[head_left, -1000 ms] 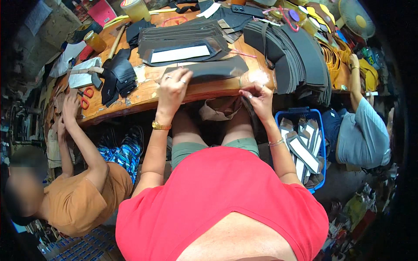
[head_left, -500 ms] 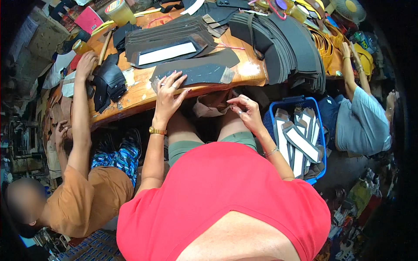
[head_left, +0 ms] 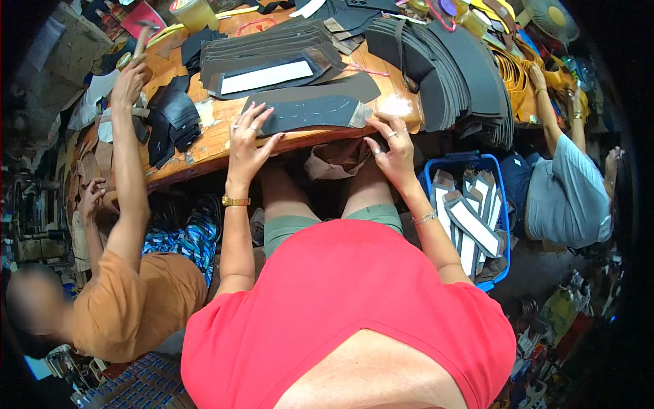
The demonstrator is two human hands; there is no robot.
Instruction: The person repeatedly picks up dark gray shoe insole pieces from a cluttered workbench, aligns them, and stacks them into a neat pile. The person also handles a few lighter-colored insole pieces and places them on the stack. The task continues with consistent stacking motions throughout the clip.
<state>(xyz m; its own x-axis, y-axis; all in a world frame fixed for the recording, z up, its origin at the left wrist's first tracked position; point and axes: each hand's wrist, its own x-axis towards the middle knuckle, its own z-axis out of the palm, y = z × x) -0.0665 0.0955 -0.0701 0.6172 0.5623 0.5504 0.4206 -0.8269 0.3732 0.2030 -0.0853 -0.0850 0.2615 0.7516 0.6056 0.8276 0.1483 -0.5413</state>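
Observation:
A shiny black strip (head_left: pixel 310 118) with pale marks lies on a curved dark brown piece (head_left: pixel 347 88) at the front edge of the wooden table. At the strip's left end rests my left hand (head_left: pixel 251 146), fingers spread and thumb apart. My right hand (head_left: pixel 395 153) is by the strip's right end, close to a tan patch (head_left: pixel 362 114); its fingers are bent, with a gap between thumb and index finger. Whether its fingertips touch the strip I cannot tell. Behind these lie overlapping dark pieces (head_left: pixel 272 48), the front one bearing a white strip (head_left: pixel 267 77).
A thick fanned stack of dark curved pieces (head_left: pixel 436 75) stands at right. Below it is a blue basket (head_left: pixel 502 198) of white-faced strips. At left a co-worker's raised hand (head_left: pixel 129 83) holds a hammer (head_left: pixel 143 41) near folded black pieces (head_left: pixel 174 119). Another person (head_left: pixel 569 191) works at right.
My right hand has risen from above my lap to the strip's right end. My left hand has slid left off the strip's face to its left end. The co-worker's hand has lifted the hammer.

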